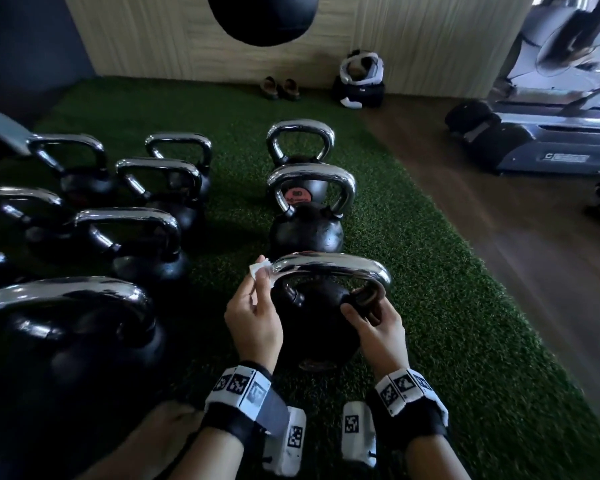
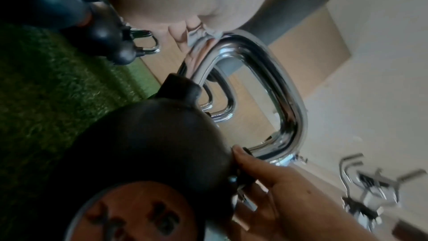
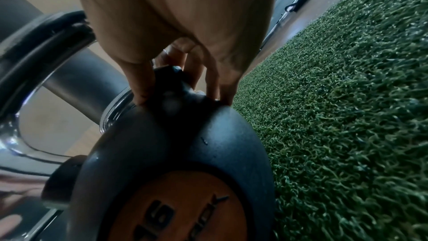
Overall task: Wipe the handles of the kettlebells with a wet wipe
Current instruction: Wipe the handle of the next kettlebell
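Kettlebells stand in rows on green turf [image 1: 430, 306], the nearest one [image 1: 312, 323] directly before a kneeling person. The left hand [image 1: 253, 317] pinches a small wet wipe [image 1: 260, 268] against the left bend of its chrome handle [image 1: 329, 268]; the right hand [image 1: 378, 327] curls around the handle's right base, steadying it. Cast iron and heavy, the bell likely stays put under rubbing, though the polished, dampened chrome looks slippery, so the rougher black base seems the safer hold. No containers appear, only a dark bag [image 1: 359, 93] by the wall.
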Tool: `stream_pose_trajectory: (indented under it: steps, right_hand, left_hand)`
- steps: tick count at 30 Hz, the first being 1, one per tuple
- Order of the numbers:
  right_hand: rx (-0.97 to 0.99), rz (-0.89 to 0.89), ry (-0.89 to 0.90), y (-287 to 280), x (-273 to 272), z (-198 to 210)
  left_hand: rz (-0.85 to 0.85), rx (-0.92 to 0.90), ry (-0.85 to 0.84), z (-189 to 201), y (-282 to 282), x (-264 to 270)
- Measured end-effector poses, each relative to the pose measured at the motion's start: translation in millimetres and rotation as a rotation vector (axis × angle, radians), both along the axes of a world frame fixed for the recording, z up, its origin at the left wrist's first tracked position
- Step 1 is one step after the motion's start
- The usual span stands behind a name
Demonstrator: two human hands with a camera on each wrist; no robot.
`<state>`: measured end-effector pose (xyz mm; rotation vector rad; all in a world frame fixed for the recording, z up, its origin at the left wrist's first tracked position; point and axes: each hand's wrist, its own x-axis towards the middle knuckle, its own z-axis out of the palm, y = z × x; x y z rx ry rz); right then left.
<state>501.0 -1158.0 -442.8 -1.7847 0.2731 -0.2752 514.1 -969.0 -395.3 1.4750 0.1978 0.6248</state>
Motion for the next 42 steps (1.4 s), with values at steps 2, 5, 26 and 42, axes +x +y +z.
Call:
stream_pose_trajectory:
  steps: [2,5,26,42]
  right_hand:
    - [0.021,0.001,0.002,-0.5,1.7,-0.8]
    - [0.064,0.015,-0.005,-1.8,4.4,-0.6]
    - [-0.116,0.178,0.072,-29.1,-28.4,27.3]
    - [-0.316,0.096,0.019,17.3,-6.9,18.6]
  left_hand:
    - [-0.018,0.02,0.023,-2.9,4.8,-0.4]
    - [-0.016,-0.025,0.026,-9.9,3.6,-0.5]
    - [-0.14,0.24,0.161,-36.6,2.8,25.6]
    - [-0.355,0.542,0.272,-19.5,-5.8,60.8]
